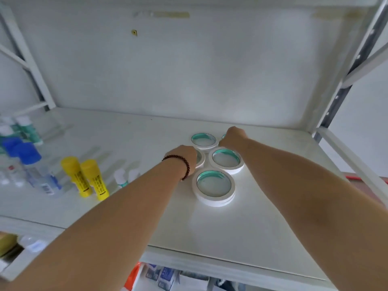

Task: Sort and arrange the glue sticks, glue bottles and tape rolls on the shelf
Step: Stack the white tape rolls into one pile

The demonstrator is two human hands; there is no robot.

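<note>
While both hands reach into tape roll cluster on shelf (273,227), fingers hidden behind knuckles. Left hand (184,157) covers left roll (200,159); right hand (234,137) covers far-right roll (223,136); grip cannot tell. Near roll (214,189) between forearms: risk, forearm nudges it. Yellow glue sticks (85,177), glue bottles (31,164) left of left hand: elbow sweep could topple them.

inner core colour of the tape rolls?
Teal-green inside, white outside; clearest on the nearest tape roll in the head view.
</note>
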